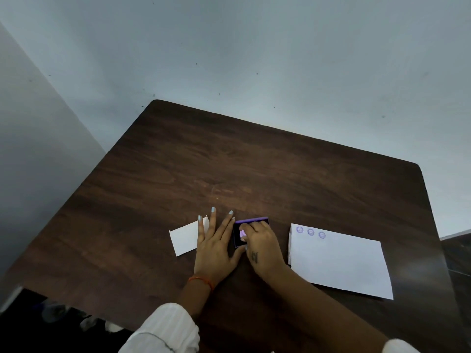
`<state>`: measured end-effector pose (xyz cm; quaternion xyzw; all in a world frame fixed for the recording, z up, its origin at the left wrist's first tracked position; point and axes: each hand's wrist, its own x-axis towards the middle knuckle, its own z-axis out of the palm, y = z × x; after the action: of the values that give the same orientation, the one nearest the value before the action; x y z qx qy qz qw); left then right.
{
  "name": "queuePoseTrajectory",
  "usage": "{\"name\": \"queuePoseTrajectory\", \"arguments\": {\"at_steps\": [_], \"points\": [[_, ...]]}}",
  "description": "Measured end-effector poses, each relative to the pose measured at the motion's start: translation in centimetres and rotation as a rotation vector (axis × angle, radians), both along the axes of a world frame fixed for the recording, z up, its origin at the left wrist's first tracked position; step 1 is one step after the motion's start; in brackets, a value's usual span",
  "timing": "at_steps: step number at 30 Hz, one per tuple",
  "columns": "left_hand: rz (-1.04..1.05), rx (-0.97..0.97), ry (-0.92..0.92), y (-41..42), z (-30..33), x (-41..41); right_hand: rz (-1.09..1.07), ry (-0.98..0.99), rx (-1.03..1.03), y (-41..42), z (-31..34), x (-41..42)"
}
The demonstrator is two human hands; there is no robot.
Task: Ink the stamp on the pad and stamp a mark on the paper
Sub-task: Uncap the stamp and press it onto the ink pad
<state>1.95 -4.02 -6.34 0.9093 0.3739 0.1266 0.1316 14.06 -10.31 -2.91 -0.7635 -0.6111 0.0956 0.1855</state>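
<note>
A small dark ink pad (238,241) with a purple lid edge (251,220) lies on the dark wooden table (204,161). My right hand (262,247) is closed around a small light-purple stamp (242,233) and holds it down on the pad. My left hand (216,244) lies flat, fingers spread, against the pad's left side. To the right lies a white sheet of paper (339,263) with three purple round marks (310,232) in a row near its top left corner.
A smaller white card (184,238) lies left of the pad, partly under my left fingers. A grey wall rises behind the table. The table's front left edge drops off to a dark floor.
</note>
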Motion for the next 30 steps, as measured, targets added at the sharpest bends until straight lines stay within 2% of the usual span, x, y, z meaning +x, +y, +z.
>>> {"name": "queuePoseTrajectory", "arguments": {"at_steps": [2, 6, 16, 18, 22, 24, 27, 30], "points": [[-0.005, -0.005, -0.015, 0.0, 0.0, 0.0, 0.010, 0.031, 0.015, 0.0, 0.2, 0.4], [0.001, 0.000, -0.029, 0.0, 0.0, 0.1, -0.005, 0.273, -0.030, 0.8, 2.4, 2.6], [0.013, 0.007, -0.016, 0.0, -0.2, 0.1, 0.133, -0.061, 0.015, 1.4, 0.8, 2.6], [0.012, 0.011, -0.012, 0.0, -0.3, 0.1, 0.077, -0.047, -0.014, 1.3, 0.7, 1.8], [0.008, -0.006, -0.017, 0.0, -0.3, 0.0, -0.071, 0.104, -0.016, 1.2, 0.8, 1.1], [0.012, -0.010, -0.023, 0.0, -0.2, 0.1, 0.020, 0.095, -0.002, 1.3, 1.1, 1.9], [0.016, -0.004, -0.043, 0.0, -0.2, 0.1, 0.217, -0.037, 0.031, 1.9, 1.3, 3.3], [0.013, 0.002, -0.051, 0.0, -0.3, 0.1, 0.213, -0.081, 0.039, 2.0, 1.3, 3.1]]}}
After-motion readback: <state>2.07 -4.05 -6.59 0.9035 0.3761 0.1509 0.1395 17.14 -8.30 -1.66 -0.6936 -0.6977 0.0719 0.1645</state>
